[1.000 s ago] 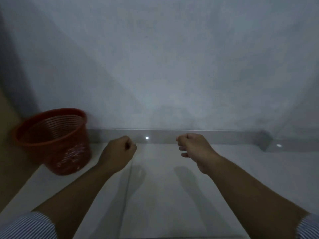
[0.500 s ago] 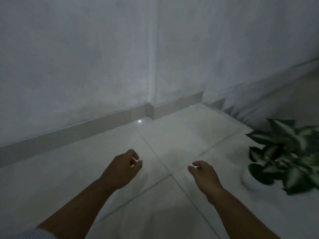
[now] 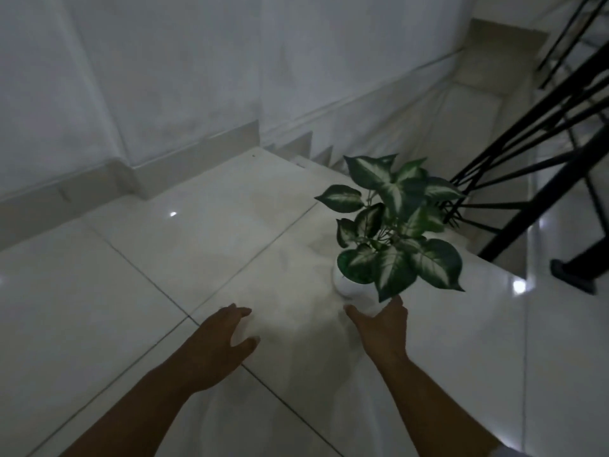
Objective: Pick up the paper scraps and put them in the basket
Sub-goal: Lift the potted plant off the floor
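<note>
Both bare hands reach forward over a glossy white tiled floor (image 3: 138, 291) in dim light. The left hand (image 3: 219, 344) hovers low over the tiles near a crossing of grout lines, palm down, its grip spread wide with the thumb apart from the fingers and nothing held in it. The right hand (image 3: 382, 328) is stretched out with its grip likewise spread and empty; its fingertips (image 3: 397, 301) come up just beside the base of a small round white plant pot (image 3: 349, 286), though whether they touch it cannot be told.

The pot stands on the floor near the edge where the landing drops to a descending staircase (image 3: 461, 120), and carries a plant with broad dark green leaves marked white along the veins (image 3: 395, 225). A black metal stair railing (image 3: 543, 133) runs down behind the plant on the right. A plain white wall (image 3: 164, 77) with a pale skirting board (image 3: 115, 179) bounds the floor at the far side.

No paper scraps can be made out on the floor, and the basket lies outside the view.
</note>
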The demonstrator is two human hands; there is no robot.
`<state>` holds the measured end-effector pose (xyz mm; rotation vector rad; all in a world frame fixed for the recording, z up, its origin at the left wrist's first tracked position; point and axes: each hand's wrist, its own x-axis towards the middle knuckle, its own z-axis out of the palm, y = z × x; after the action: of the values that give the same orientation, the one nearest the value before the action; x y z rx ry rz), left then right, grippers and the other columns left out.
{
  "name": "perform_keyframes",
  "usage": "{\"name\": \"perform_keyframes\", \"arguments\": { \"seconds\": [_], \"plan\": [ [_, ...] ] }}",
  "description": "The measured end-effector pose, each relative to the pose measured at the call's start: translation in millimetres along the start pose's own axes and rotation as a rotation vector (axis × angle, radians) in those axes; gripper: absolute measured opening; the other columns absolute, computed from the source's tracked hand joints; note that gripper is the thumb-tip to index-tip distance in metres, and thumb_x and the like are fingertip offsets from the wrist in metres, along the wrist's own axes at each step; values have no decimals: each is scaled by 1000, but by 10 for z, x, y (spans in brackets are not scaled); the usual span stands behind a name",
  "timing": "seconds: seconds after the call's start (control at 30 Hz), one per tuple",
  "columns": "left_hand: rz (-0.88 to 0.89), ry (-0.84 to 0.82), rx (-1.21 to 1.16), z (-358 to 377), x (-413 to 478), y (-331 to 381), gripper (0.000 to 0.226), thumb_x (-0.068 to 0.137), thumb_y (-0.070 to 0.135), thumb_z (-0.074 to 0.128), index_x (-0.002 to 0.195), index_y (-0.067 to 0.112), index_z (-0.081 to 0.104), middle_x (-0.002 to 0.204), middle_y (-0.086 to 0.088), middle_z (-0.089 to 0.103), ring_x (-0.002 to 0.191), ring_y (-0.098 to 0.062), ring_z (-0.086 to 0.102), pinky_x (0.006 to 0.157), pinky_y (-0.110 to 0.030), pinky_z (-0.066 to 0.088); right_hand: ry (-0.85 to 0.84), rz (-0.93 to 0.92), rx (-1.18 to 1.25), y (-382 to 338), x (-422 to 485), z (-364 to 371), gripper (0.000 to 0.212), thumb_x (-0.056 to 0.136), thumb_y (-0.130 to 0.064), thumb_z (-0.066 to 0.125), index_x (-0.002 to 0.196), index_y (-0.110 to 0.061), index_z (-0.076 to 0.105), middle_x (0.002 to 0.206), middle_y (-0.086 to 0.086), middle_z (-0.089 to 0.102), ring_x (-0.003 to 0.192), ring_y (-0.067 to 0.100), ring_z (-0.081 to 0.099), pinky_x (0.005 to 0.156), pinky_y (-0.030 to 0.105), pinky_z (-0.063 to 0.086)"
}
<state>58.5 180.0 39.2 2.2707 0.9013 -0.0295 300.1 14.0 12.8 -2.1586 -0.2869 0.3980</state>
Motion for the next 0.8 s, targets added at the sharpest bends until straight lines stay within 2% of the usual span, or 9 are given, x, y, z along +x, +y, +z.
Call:
{"name": "perform_keyframes", "arguments": {
  "seconds": [0.07, 0.17, 0.27, 0.33, 0.43, 0.57, 0.67, 0.73, 0.8],
  "plan": [
    [-64, -115, 106, 57, 94, -29, 73, 89, 59, 46, 150, 34, 16, 163, 0, 1, 149, -18, 1, 121, -39, 13, 42, -34, -13, 17, 205, 29, 115, 40, -64, 84, 138, -22, 41, 124, 6, 58, 114, 26, 57, 92, 47, 54],
    [-168, -231, 255, 106, 136, -153, 81, 86, 67, 42, 151, 39, 2, 161, -2, -15, 148, -22, -12, 120, -49, 12, -11, -105, 40, -51, 401, 87, 97, 58, -39, 90, 138, -10, 43, 133, 1, 53, 115, 14, 53, 98, 27, 48],
    [-191, -269, 305, 126, 86, -292, 83, 85, 68, 42, 150, 41, -2, 160, -1, -20, 148, -23, -14, 118, -54, 15, -181, -37, 25, -101, 538, 209, 95, 52, -66, 81, 128, -16, 55, 124, -2, 62, 111, 13, 61, 78, 10, 47],
    [-176, -244, 317, 143, 58, -335, 81, 85, 68, 42, 149, 43, -2, 160, 1, -21, 148, -21, -14, 117, -56, 17, -170, 19, 134, -165, 595, 281, 91, 51, -59, 85, 126, -15, 57, 120, -5, 61, 110, 12, 60, 70, 1, 43],
    [-172, -210, 329, 166, 42, -347, 81, 85, 67, 43, 149, 44, -1, 160, 3, -22, 148, -20, -13, 117, -57, 16, -69, 13, 203, -264, 615, 347, 78, 63, -38, 87, 129, -18, 52, 117, -10, 52, 109, 6, 47, 94, 13, 39],
    [-176, -208, 328, 178, 39, -342, 82, 85, 67, 44, 150, 42, 0, 160, 3, -22, 148, -21, -14, 116, -58, 13, -95, 11, 306, -220, 516, 521, 85, 59, -32, 91, 132, -13, 50, 127, -5, 58, 118, 14, 54, 87, 7, 45],
    [-183, -215, 242, 124, 50, -375, 82, 85, 67, 44, 151, 40, 4, 160, 6, -20, 148, -18, -14, 117, -56, 7, -249, -41, 236, -275, 356, 761, 87, 51, -60, 87, 126, -27, 57, 123, -5, 63, 110, 15, 60, 92, 29, 54],
    [-194, -182, 81, 56, 38, -433, 80, 85, 65, 46, 150, 39, 8, 161, 8, -11, 148, -13, -7, 121, -49, 5, -421, -79, 216, -396, 215, 962, 61, 72, -40, 82, 124, -19, 59, 126, 2, 63, 112, 18, 62, 75, 16, 56],
    [-184, -81, -78, -44, -3, -495, 77, 87, 56, 53, 151, 35, 15, 162, 5, 6, 148, -10, 8, 121, -32, 8, -395, -186, 200, -588, 35, 1112, 47, 70, -21, 85, 112, -20, 64, 113, -7, 69, 103, 5, 65, 67, 4, 50]
  ]
}}
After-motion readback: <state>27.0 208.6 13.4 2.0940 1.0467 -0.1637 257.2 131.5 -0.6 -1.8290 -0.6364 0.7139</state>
